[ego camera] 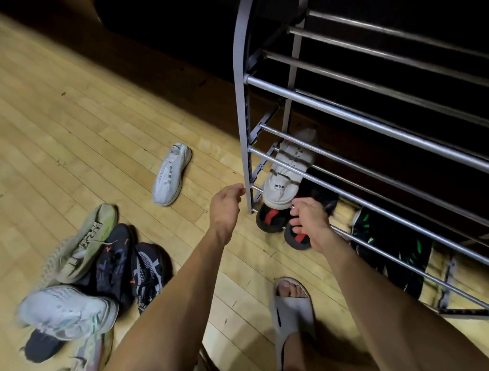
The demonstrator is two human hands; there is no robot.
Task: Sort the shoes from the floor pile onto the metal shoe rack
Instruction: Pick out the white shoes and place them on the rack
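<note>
Black shoes (pixel 293 228) lie just beneath right hand (pixel 308 224) fingers (pixel 295 227).

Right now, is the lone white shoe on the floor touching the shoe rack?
Apart. The head view shows bare wooden floor between the white shoe and the rack.

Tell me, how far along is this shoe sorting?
Early on. Done: a white sneaker, black-and-red shoes and black-and-green shoes sit low in the metal rack. In hand: nothing; the right hand hovers by the black-and-red pair, the left hand nearby. Left: the floor pile and a stray white shoe.
</note>
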